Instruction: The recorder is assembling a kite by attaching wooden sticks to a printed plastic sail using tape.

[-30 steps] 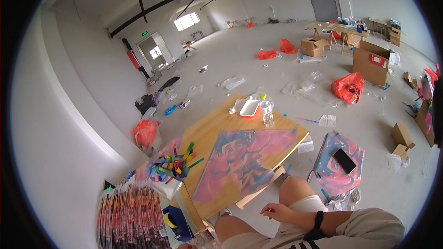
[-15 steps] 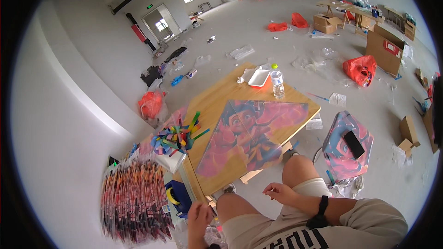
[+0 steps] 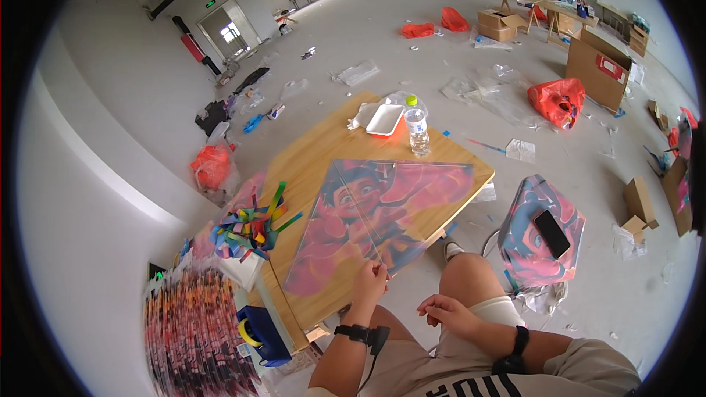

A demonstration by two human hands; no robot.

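A triangular kite (image 3: 357,213), printed in pink, purple and blue, lies flat on the wooden table (image 3: 301,162); a thin pale line runs down its middle. My left hand (image 3: 371,283) is at the kite's near edge, thumb and fingers pinched together where that line ends. Whether the kite's edge, the line or something small is between the fingertips cannot be made out. Over my right thigh, my right hand (image 3: 447,314) hovers apart from the table, its fingers curled in; the inside of the hand is hidden.
Colourful ribbons (image 3: 254,228) are heaped on the table's left side. A water bottle (image 3: 417,129) and a white tray (image 3: 385,119) stand at its far end. A phone (image 3: 551,234) lies on a printed stool (image 3: 515,250) at right. Below left are a blue box (image 3: 268,342) and stacked printed pieces (image 3: 195,327).
My left hand has risen from beside my left knee to the kite's near edge. My right hand stays over my thigh. The view has shifted slightly right.
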